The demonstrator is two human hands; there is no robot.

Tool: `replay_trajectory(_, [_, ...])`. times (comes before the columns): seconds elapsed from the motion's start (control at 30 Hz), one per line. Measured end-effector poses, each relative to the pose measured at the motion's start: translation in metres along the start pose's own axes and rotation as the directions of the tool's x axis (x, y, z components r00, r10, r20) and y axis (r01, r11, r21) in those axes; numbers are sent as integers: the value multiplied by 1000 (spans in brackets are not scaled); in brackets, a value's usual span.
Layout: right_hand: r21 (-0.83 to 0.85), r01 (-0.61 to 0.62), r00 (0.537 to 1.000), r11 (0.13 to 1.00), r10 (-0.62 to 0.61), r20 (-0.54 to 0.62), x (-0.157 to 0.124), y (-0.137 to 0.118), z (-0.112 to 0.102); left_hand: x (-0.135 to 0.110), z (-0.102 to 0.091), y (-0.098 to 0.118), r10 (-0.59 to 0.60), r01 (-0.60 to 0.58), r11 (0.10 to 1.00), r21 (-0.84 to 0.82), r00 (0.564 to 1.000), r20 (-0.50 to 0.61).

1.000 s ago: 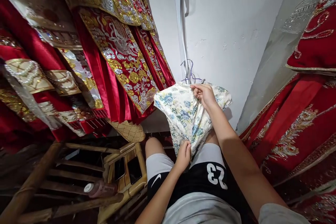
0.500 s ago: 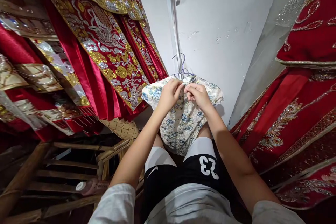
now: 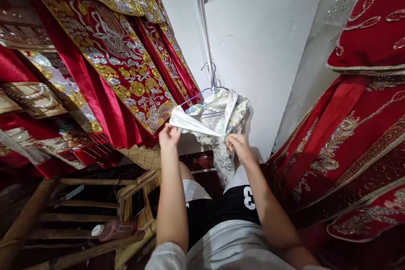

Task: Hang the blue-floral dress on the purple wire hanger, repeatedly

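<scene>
Together, left hand [image 3: 170, 136] and right hand [image 3: 237, 145] hold a floral garment [image 3: 217, 125].

one head-worn camera supplies the view. the lens looks forward and down past the wearer's shirt [image 3: 234, 240] and shorts [image 3: 215, 215]. the left hand [image 3: 170, 136] and right hand [image 3: 238, 147] lie close to the lens, mid-field. the white wall [image 3: 259, 12] stands beyond them at the top. the wide field spans red garments [image 3: 351, 135] at both sides and a bamboo seat [image 3: 79, 204], seen from above, lower left.
</scene>
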State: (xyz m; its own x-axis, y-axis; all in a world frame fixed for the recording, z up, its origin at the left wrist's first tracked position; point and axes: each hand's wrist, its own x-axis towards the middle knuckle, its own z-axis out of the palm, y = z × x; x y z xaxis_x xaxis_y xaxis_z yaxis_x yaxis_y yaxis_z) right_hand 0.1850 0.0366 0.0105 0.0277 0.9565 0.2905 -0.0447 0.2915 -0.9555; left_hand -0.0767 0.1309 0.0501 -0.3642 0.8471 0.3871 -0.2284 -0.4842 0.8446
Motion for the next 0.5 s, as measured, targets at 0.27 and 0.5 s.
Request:
replay_trajectory(0.27, [-15,-233,915,972,225,334,-34,-8,-28,-117,35,-72,-467,379,843,-381,868,-170])
replay_trajectory(0.5, [-124,-267,942,956,286,178,-25,-2,-22,-129,50,-15,-217,249,888,-388,968,125])
